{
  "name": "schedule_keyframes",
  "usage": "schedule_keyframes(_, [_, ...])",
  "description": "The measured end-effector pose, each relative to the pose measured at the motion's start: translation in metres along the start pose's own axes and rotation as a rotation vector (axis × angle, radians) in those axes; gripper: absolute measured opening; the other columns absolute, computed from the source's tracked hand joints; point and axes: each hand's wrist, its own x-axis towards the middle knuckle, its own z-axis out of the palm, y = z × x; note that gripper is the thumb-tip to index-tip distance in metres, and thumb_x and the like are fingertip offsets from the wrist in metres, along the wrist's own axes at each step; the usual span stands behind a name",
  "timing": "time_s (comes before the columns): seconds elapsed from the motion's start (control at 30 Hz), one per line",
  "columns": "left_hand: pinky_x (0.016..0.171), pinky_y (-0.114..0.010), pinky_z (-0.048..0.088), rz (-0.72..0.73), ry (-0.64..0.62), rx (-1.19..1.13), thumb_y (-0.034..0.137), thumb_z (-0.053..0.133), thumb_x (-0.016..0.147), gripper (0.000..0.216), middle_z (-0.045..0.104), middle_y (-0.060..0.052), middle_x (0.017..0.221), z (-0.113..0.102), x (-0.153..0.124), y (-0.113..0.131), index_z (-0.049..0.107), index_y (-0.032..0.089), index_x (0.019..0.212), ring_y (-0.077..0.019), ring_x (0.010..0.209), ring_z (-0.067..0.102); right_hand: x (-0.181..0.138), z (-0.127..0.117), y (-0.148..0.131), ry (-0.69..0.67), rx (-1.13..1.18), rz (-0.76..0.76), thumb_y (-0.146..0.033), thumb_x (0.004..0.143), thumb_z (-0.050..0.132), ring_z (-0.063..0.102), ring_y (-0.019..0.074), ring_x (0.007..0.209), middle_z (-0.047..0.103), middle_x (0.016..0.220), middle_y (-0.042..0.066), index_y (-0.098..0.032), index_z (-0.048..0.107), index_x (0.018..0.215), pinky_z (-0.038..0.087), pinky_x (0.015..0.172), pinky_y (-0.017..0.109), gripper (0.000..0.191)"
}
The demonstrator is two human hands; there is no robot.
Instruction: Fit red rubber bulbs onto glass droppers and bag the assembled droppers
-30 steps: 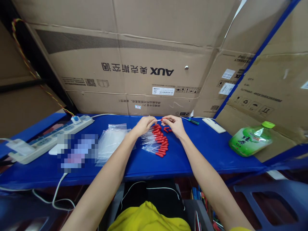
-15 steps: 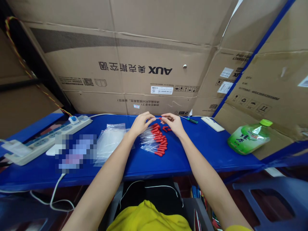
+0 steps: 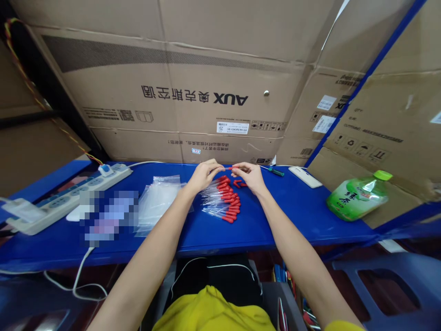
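Observation:
At the back of the blue table, my left hand [image 3: 206, 175] and my right hand [image 3: 251, 177] meet over one dropper with a red rubber bulb [image 3: 231, 168]. The left fingertips pinch its left end, where the clear tube is mostly covered by the fingers. My right thumb and fingers are closed on the red bulb. Just below the hands lies a fanned pile of droppers [image 3: 225, 200], clear thin tubes to the left and red bulbs to the right. Several loose red bulbs [image 3: 238, 184] rest by my right hand.
Clear zip bags [image 3: 159, 202] lie left of the pile. Farther left are a power strip [image 3: 79, 193] and a blurred-out item. A green screwdriver [image 3: 275, 171], a white phone [image 3: 305, 177] and a green drink bottle [image 3: 358, 197] lie to the right. Cardboard [image 3: 193, 119] walls the back.
More red shows between my hands now, and less of the clear tube. Both hands keep nearly the same place and grip. The camera view has shifted slightly.

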Motion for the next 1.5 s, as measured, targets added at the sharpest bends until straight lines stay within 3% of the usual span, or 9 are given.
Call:
schedule_keyframes(0.77, [0.078,-0.033,0.046,0.014,-0.011,-0.056,0.043,0.052,0.103,0.039,0.068,-0.01,0.088,0.001,0.0,-0.002,0.081,0.017,0.102,-0.0213,0.083,0.064,-0.003,0.006,0.001,-0.034,-0.018,-0.018,-0.049,0.068,0.088,0.074,0.0199,0.068,0.077,0.075,0.004,-0.019,0.078,0.087,0.062,0.07,0.033,0.038])
schedule_keyframes(0.93, [0.078,-0.033,0.046,-0.062,0.064,-0.107,0.045,0.061,0.098,0.032,0.071,-0.008,0.088,0.001,0.0,0.002,0.083,0.021,0.098,-0.0205,0.081,0.063,0.0,0.006,0.0,0.015,-0.029,-0.051,-0.051,0.069,0.087,0.073,0.0198,0.069,0.076,0.075,0.003,-0.019,0.077,0.089,0.062,0.072,0.034,0.038])
schedule_keyframes(1.0, [0.076,-0.032,0.046,-0.156,0.168,-0.218,0.046,0.071,0.091,0.027,0.073,-0.007,0.088,0.004,0.002,0.003,0.082,0.021,0.098,-0.0197,0.078,0.062,0.001,0.006,-0.001,0.051,-0.015,-0.068,-0.051,0.07,0.087,0.073,0.0195,0.07,0.076,0.076,0.003,-0.02,0.076,0.09,0.062,0.074,0.034,0.038])
schedule_keyframes(1.1, [0.073,-0.029,0.047,-0.328,0.374,-0.583,0.048,0.076,0.087,0.033,0.072,-0.005,0.086,0.011,0.006,0.004,0.079,0.02,0.105,-0.017,0.074,0.06,0.001,0.009,-0.002,0.116,0.019,-0.092,-0.051,0.07,0.087,0.073,0.0192,0.072,0.076,0.078,0.003,-0.02,0.073,0.091,0.062,0.075,0.035,0.039])
schedule_keyframes(1.23, [0.07,-0.024,0.048,-0.486,0.552,-1.149,0.052,0.059,0.099,0.037,0.068,-0.005,0.089,0.021,0.013,0.011,0.071,0.018,0.091,-0.0129,0.076,0.06,-0.003,0.021,-0.002,0.14,-0.016,-0.128,-0.052,0.073,0.084,0.072,0.0195,0.072,0.076,0.08,0.004,-0.021,0.072,0.092,0.061,0.074,0.035,0.038])
schedule_keyframes(1.33, [0.081,-0.028,0.053,-0.516,0.617,-1.441,0.053,0.043,0.105,0.046,0.064,-0.005,0.089,0.023,0.014,0.018,0.057,0.02,0.078,-0.0147,0.085,0.063,-0.008,0.032,-0.001,0.121,-0.086,-0.168,-0.05,0.078,0.08,0.072,0.0197,0.075,0.077,0.085,0.005,-0.02,0.073,0.093,0.06,0.075,0.034,0.034])
schedule_keyframes(1.43, [0.089,-0.036,0.054,-0.497,0.626,-1.517,0.055,0.025,0.108,0.052,0.053,-0.003,0.075,0.019,0.014,0.024,0.041,0.021,0.071,-0.0156,0.078,0.058,-0.012,0.04,0.001,0.115,-0.104,-0.177,-0.048,0.079,0.079,0.073,0.0206,0.079,0.077,0.088,0.005,-0.021,0.073,0.093,0.06,0.078,0.033,0.032])
schedule_keyframes(1.5, [0.085,-0.034,0.054,-0.473,0.643,-1.481,0.047,0.02,0.109,0.049,0.041,0.0,0.067,0.015,0.013,0.027,0.032,0.022,0.07,-0.0142,0.066,0.047,-0.013,0.044,0.002,0.083,-0.091,-0.155,-0.048,0.079,0.08,0.074,0.021,0.082,0.078,0.091,0.005,-0.022,0.072,0.094,0.06,0.08,0.033,0.032])
